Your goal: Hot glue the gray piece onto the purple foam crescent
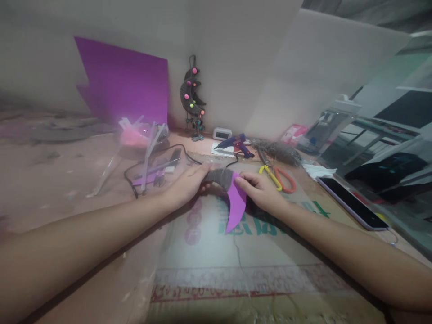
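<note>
Between my hands is a purple paper crescent (238,202), partly wrapped in grey yarn (221,177). My left hand (192,180) is closed around the wrapped end at the left. My right hand (254,189) pinches the crescent near the border between yarn and bare purple paper, thumb on top. The bare pointed tip hangs down toward me. A thin loose strand of yarn (238,252) trails on the printed sheet below. Parts of the fingers of both hands are hidden behind the crescent.
Behind my hands lie a blue glue gun (232,144), a small white clock (222,133), scissors (285,180) and a grey yarn bundle (280,152). Glue sticks (148,157) lie left, a phone (353,203) right. A decorated crescent (189,92) and purple sheet (131,85) stand against the wall.
</note>
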Available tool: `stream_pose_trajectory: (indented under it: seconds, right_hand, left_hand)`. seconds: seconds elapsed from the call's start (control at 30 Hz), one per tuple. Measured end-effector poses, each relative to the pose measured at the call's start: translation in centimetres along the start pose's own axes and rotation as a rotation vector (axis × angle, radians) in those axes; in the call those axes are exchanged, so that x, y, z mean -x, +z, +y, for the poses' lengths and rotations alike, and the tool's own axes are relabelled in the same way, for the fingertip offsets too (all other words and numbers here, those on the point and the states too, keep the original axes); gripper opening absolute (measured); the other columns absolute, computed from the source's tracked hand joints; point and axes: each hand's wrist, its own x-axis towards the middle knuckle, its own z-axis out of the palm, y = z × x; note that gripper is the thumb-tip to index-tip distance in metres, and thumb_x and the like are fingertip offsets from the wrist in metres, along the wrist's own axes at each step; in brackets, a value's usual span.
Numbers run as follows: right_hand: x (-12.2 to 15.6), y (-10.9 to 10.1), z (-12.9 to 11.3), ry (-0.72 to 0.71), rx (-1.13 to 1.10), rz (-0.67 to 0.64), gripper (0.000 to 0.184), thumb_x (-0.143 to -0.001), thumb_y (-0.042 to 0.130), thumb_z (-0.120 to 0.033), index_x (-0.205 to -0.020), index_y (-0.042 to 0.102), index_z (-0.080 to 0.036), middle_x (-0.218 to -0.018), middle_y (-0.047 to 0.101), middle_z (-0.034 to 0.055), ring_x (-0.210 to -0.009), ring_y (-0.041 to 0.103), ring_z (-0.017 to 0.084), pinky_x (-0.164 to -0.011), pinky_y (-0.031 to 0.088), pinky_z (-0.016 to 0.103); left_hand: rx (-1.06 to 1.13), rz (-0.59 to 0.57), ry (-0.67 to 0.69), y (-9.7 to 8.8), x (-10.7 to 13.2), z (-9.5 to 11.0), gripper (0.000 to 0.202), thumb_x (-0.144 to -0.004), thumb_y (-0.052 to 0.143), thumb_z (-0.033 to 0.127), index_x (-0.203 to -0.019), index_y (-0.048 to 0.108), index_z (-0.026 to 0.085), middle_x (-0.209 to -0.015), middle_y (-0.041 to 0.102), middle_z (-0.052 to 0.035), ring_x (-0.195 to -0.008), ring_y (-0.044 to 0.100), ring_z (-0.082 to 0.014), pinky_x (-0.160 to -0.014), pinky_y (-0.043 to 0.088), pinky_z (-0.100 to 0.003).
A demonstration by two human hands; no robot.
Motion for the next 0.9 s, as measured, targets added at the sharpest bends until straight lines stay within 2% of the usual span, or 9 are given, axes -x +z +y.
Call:
stream_pose_trajectory:
  seconds: [0.07,0.2,0.33,0.5,0.6,0.67,0.73,0.8,0.9]
  right_hand:
    - [-0.2,-0.1,0.3,0.005,-0.008,0.064,0.037,-0.090,0.044,-0.044,-0.064,0.047,-0.018,-0.059,0.046,-0.0027,-0.057,0.044,0.012,-0.053,0.034,0.023]
    - [-0.4,-0.3,0.6,0.030,-0.033,0.149,0.038,-0.090,0.044,-0.046,-0.064,0.050,-0.019,-0.058,0.048,-0.0023,-0.056,0.045,0.012,-0.052,0.035,0.024]
    - [-0.4,-0.2,0.6,0.019,-0.040,0.148,0.038,-0.090,0.044,-0.046,-0.065,0.049,-0.019,-0.059,0.047,-0.0023,-0.056,0.045,0.012,-0.052,0.035,0.024]
    - [-0.4,-0.2,0.7,0.003,-0.033,0.147,0.037,-0.090,0.044,-0.043,-0.063,0.047,-0.019,-0.059,0.045,-0.0025,-0.057,0.044,0.012,-0.053,0.035,0.024]
    - [-0.5,-0.3,0.8,0.019,-0.012,0.170,0.036,-0.090,0.044,-0.042,-0.063,0.048,-0.018,-0.059,0.045,-0.0026,-0.058,0.045,0.012,-0.054,0.035,0.024]
    - [-0.7,-0.3,1.0,0.041,-0.007,0.193,0.036,-0.090,0.044,-0.042,-0.064,0.049,-0.018,-0.059,0.046,-0.0023,-0.059,0.045,0.012,-0.055,0.034,0.024]
    - [-0.8,-0.4,1.2,0.064,-0.033,0.223,0.036,-0.090,0.044,-0.043,-0.065,0.050,-0.018,-0.060,0.046,-0.0023,-0.058,0.045,0.012,-0.053,0.034,0.024]
    - [-0.9,-0.4,1.5,0.086,-0.082,0.243,0.037,-0.089,0.045,-0.046,-0.066,0.049,-0.018,-0.059,0.046,-0.0026,-0.056,0.043,0.012,-0.050,0.032,0.024]
    - [-0.9,-0.5,1.6,0.108,-0.122,0.240,0.037,-0.089,0.045,-0.048,-0.067,0.049,-0.018,-0.059,0.046,-0.0029,-0.054,0.042,0.012,-0.048,0.031,0.023]
  left_hand:
    - [0.038,-0.013,-0.025,0.0,0.0,0.1,0.047,-0.091,0.034,0.054,-0.070,0.053,0.017,-0.057,0.050,0.0016,-0.047,0.042,-0.0092,-0.045,0.030,-0.021]
    - [-0.026,-0.025,0.025,0.0,0.2,0.5,0.039,-0.092,0.039,0.044,-0.068,0.052,0.017,-0.057,0.049,0.0019,-0.049,0.042,-0.0095,-0.046,0.030,-0.022]
    - [-0.142,-0.036,0.069,-0.1,0.2,0.6,0.033,-0.090,0.044,0.035,-0.063,0.048,0.018,-0.055,0.046,0.0031,-0.049,0.042,-0.0094,-0.048,0.030,-0.022]
    - [-0.289,-0.025,0.116,-0.1,0.2,0.5,0.035,-0.092,0.042,0.037,-0.063,0.046,0.018,-0.053,0.043,0.0043,-0.049,0.042,-0.0096,-0.049,0.032,-0.022]
    - [-0.327,-0.005,0.144,-0.1,0.3,0.3,0.034,-0.092,0.042,0.040,-0.067,0.050,0.018,-0.056,0.046,0.0042,-0.051,0.044,-0.0098,-0.051,0.034,-0.022]
    - [-0.314,0.004,0.150,-0.1,0.4,0.2,0.030,-0.091,0.045,0.040,-0.075,0.056,0.018,-0.061,0.050,0.0036,-0.054,0.046,-0.0099,-0.052,0.035,-0.022]
    - [-0.280,0.015,0.154,-0.1,0.4,0.0,0.023,-0.088,0.051,0.039,-0.093,0.060,0.018,-0.070,0.055,0.0022,-0.060,0.050,-0.0107,-0.055,0.039,-0.022]
    - [-0.251,0.047,0.161,-0.1,0.3,0.0,0.031,-0.084,0.057,0.037,-0.109,0.057,0.018,-0.080,0.058,0.0002,-0.066,0.053,-0.0119,-0.059,0.042,-0.022]
    - [-0.262,0.106,0.163,0.0,0.4,0.1,0.036,-0.083,0.059,0.036,-0.113,0.056,0.018,-0.088,0.061,-0.0032,-0.072,0.056,-0.0135,-0.062,0.045,-0.024]
